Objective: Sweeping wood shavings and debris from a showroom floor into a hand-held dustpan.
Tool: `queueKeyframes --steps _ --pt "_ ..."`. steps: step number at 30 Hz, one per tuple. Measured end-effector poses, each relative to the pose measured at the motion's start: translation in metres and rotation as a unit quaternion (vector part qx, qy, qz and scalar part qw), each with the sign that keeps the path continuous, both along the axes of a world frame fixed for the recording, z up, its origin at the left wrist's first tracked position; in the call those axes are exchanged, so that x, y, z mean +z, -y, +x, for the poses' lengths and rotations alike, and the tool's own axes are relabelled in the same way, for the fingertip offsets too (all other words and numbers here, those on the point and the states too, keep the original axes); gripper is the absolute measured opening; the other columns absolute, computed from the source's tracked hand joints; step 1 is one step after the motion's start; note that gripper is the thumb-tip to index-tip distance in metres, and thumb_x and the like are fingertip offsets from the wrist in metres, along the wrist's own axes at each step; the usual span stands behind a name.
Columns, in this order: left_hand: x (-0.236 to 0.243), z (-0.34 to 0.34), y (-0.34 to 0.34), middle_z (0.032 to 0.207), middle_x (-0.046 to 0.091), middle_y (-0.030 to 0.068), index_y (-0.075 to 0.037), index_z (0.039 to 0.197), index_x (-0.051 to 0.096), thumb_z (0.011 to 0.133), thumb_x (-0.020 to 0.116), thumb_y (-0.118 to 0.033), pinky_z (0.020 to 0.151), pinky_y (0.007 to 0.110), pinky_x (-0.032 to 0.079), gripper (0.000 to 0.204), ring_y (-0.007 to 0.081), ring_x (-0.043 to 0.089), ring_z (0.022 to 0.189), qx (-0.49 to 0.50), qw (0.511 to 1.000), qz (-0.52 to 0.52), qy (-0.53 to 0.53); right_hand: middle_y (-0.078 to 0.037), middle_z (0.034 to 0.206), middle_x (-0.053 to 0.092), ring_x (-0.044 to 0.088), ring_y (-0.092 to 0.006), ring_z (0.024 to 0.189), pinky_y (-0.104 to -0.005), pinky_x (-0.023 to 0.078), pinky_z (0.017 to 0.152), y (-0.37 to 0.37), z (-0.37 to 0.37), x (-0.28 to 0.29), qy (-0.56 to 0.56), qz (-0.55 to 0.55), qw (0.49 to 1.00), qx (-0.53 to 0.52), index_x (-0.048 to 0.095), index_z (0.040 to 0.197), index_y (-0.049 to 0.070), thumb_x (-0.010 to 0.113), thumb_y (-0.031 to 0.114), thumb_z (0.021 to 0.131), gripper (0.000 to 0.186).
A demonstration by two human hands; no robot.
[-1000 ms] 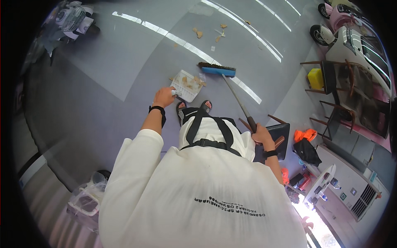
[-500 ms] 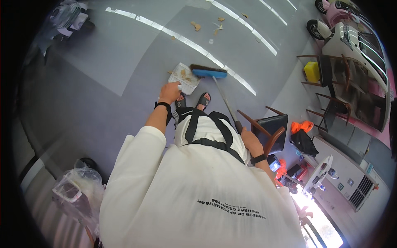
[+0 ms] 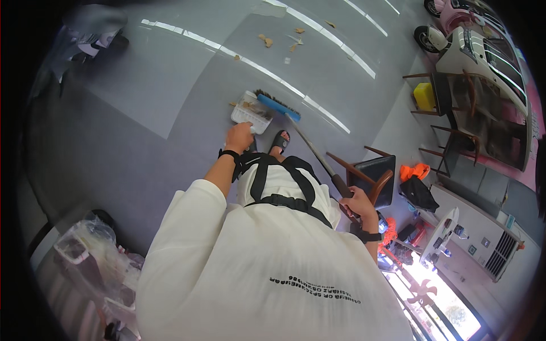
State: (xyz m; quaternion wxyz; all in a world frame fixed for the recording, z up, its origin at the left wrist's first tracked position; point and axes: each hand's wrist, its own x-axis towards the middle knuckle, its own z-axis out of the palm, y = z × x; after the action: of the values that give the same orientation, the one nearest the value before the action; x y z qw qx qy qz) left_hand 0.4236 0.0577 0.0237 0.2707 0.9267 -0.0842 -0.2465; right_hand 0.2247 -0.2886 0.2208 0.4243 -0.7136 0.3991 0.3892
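Observation:
My left hand point(image 3: 239, 136) is wrapped round the handle of a pale plastic dustpan point(image 3: 255, 121), which has brown scraps in it and sits just ahead of my sandalled feet point(image 3: 280, 142). My right hand point(image 3: 356, 202) grips the long broom handle point(image 3: 311, 145). The blue broom head point(image 3: 273, 103) lies angled against the dustpan's upper right side, its dark bristles along the far edge. More brown scraps point(image 3: 265, 40) are scattered on the grey floor point(image 3: 148, 96) farther ahead.
Dark wood-armed chairs point(image 3: 367, 176) stand to my right, with a yellow object point(image 3: 424, 96), an orange item point(image 3: 414, 172) and a black bag point(image 3: 418, 193). Scooters point(image 3: 466, 45) line the right side; another vehicle point(image 3: 94, 37) is at upper left. Plastic-wrapped items point(image 3: 96, 256) stand at lower left.
The broom head has swung left and tilted, coming onto the dustpan's edge. The view has shifted slightly. Both hands keep their holds.

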Motion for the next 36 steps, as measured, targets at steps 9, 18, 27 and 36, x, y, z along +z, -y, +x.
queueKeyframes --steps 9,18,27,36 --pt "-0.022 0.000 -0.033 0.096 0.068 0.0158 -0.013 0.107 0.067 0.077 0.067 -0.018 0.080 0.046 0.052 0.030 0.0360 0.064 0.092 -0.019 1.000 -0.007 0.022 -0.035 0.097 0.061 0.057 -0.0501 0.100 -0.0483 0.046 0.089 -0.069 0.009 -0.027 0.007 -0.209 0.940 0.271 0.053 0.106 -0.008 0.060 0.016 0.069 0.045" --pt "0.002 0.002 -0.126 0.095 0.068 0.0140 -0.017 0.103 0.070 0.078 0.072 -0.024 0.076 0.046 0.051 0.026 0.0364 0.064 0.089 0.162 0.986 0.021 0.041 -0.007 0.059 0.053 0.050 -0.0144 0.042 -0.0290 0.040 0.038 -0.022 -0.004 -0.038 0.027 0.038 0.993 -0.109 0.048 0.113 -0.009 0.070 0.004 0.074 0.046" --pt "0.009 -0.050 -0.217 0.096 0.068 0.0134 -0.017 0.106 0.070 0.076 0.073 -0.018 0.079 0.044 0.050 0.030 0.0360 0.063 0.092 0.111 0.992 0.043 0.035 -0.024 0.071 0.064 0.066 -0.0333 0.058 -0.0401 0.052 0.053 -0.074 0.022 -0.115 0.107 -0.163 0.940 0.279 0.048 0.108 -0.011 0.066 0.012 0.070 0.048" --pt "-0.054 -0.118 -0.250 0.098 0.069 0.0145 -0.016 0.108 0.070 0.075 0.075 -0.023 0.079 0.043 0.051 0.034 0.0358 0.064 0.092 0.214 0.976 0.035 -0.024 -0.032 0.090 0.064 0.063 -0.0468 0.085 -0.0494 0.052 0.073 -0.133 0.014 -0.129 0.130 -0.197 0.883 0.406 0.050 0.107 -0.008 0.055 0.021 0.083 0.038"
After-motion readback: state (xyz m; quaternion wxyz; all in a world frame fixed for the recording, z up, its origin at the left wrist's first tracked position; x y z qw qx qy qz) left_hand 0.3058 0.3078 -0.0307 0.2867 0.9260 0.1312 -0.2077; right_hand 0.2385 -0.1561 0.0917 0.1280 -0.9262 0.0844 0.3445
